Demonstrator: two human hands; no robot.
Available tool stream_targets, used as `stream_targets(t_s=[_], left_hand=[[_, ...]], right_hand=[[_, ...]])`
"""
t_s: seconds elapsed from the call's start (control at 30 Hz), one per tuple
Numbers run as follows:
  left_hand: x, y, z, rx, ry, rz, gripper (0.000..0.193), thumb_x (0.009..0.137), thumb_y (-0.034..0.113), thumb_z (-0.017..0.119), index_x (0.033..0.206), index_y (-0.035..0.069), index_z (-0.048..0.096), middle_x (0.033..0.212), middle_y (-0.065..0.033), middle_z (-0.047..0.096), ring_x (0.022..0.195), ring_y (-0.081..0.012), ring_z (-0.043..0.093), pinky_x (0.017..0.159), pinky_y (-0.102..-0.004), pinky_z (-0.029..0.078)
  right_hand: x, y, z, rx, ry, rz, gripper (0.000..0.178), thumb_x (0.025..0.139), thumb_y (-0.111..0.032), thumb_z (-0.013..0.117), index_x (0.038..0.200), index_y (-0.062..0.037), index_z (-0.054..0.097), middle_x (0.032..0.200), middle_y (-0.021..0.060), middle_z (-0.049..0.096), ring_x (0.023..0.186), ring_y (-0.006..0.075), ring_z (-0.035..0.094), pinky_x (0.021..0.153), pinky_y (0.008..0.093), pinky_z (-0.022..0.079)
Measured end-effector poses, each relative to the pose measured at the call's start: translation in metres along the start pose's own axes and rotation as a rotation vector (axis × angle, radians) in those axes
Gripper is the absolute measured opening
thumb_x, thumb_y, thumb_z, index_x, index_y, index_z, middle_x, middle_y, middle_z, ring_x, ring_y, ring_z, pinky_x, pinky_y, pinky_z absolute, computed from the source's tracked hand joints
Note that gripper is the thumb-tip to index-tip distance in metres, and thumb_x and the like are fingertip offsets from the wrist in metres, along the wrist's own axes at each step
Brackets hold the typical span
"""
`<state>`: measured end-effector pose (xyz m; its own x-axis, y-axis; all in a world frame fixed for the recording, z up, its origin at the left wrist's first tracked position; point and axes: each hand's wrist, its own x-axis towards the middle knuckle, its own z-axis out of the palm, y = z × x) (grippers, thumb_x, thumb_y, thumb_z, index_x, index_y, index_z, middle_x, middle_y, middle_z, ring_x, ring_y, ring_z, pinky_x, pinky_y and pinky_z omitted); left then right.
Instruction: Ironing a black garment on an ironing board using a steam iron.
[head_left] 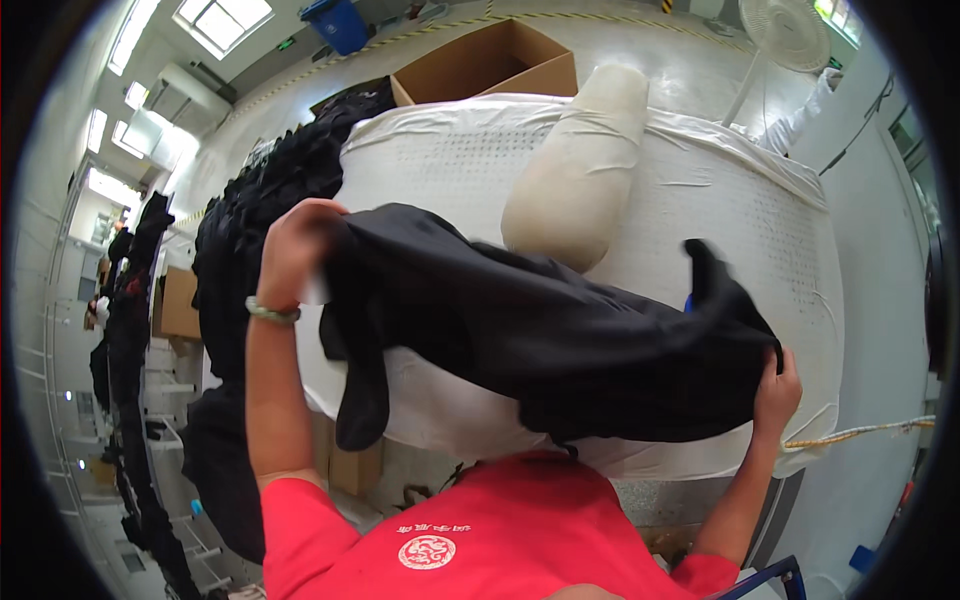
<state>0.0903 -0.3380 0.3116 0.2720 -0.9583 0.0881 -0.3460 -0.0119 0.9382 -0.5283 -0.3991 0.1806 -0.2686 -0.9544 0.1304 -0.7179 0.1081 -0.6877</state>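
Observation:
A black garment (560,330) is stretched sideways between my two hands, above the near part of a white cloth-covered pressing table (735,215). My left hand (293,250) is closed on its upper left end, partly smeared by motion. From that end a narrow, sleeve-like piece hangs down. At the garment's lower right end, my right hand (777,395) pinches the edge. A blurred flap of the cloth sticks up beside it, with a speck of blue next to it. Just beyond the garment, a cream padded pressing form (580,175) stands on the table.
Heaped black garments (265,200) line the table's left side. An open cardboard box (490,65) is behind the table. A white fan (785,35) stands at the far right, a blue bin (338,25) at the far left. A braided hose (860,433) runs off to the right.

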Motion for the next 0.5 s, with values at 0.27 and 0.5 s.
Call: stream_targets(t_s=[0.27, 0.5], left_hand=[[-0.048, 0.029, 0.085, -0.197, -0.453, -0.419, 0.033, 0.088, -0.002, 0.065, 0.121, -0.001, 0.066, 0.109, -0.0068, 0.072, 0.100, -0.0126, 0.067, 0.093, -0.0280, 0.053], [-0.187, -0.052, 0.156, 0.532, 0.007, 0.194, 0.049, 0.082, 0.019, 0.083, 0.126, 0.003, 0.066, 0.113, -0.0139, 0.070, 0.107, -0.0327, 0.068, 0.097, -0.0413, 0.054]], right_hand=[[-0.088, -0.120, 0.032, 0.451, -0.839, -0.859, 0.083, 0.084, -0.033, 0.082, 0.151, 0.0013, 0.045, 0.137, 0.0228, 0.061, 0.128, 0.0386, 0.060, 0.112, 0.0462, 0.043], [-0.125, -0.034, 0.047, -0.021, -1.262, -0.767, 0.060, 0.086, -0.034, 0.080, 0.134, -0.0038, 0.063, 0.107, 0.0185, 0.073, 0.100, 0.0384, 0.071, 0.084, 0.0417, 0.056]])
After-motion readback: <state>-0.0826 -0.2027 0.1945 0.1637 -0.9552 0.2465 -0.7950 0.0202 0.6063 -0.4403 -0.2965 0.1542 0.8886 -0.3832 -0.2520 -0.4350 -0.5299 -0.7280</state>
